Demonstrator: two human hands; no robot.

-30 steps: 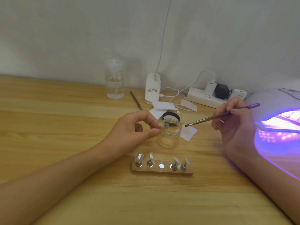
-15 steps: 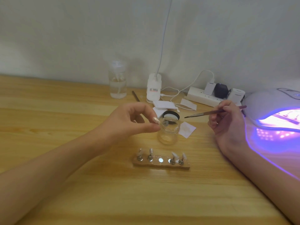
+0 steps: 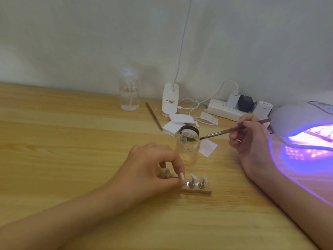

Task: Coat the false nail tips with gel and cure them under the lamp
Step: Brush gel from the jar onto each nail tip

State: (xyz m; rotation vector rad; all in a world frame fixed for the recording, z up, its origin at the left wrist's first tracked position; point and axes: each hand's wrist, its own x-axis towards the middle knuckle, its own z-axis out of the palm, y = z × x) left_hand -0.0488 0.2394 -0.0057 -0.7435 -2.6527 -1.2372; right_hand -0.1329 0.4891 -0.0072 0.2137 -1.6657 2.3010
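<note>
Left hand (image 3: 153, 168) fingers are pinching a pale nail tip (image 3: 182, 177), hiding the wooden holder's (image 3: 202, 191) left half; right hand (image 3: 250, 141) fingers are gripping the brush (image 3: 221, 132).

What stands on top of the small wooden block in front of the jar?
Two nail tips on metal stands show at the right end of the wooden block. The left hand covers the rest; one more stand shows between its fingers. Anything else there is hidden.

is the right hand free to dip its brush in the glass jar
Probably yes: the jar is uncapped, the brush ends beside its rim, and the left hand is down at the holder.
</note>
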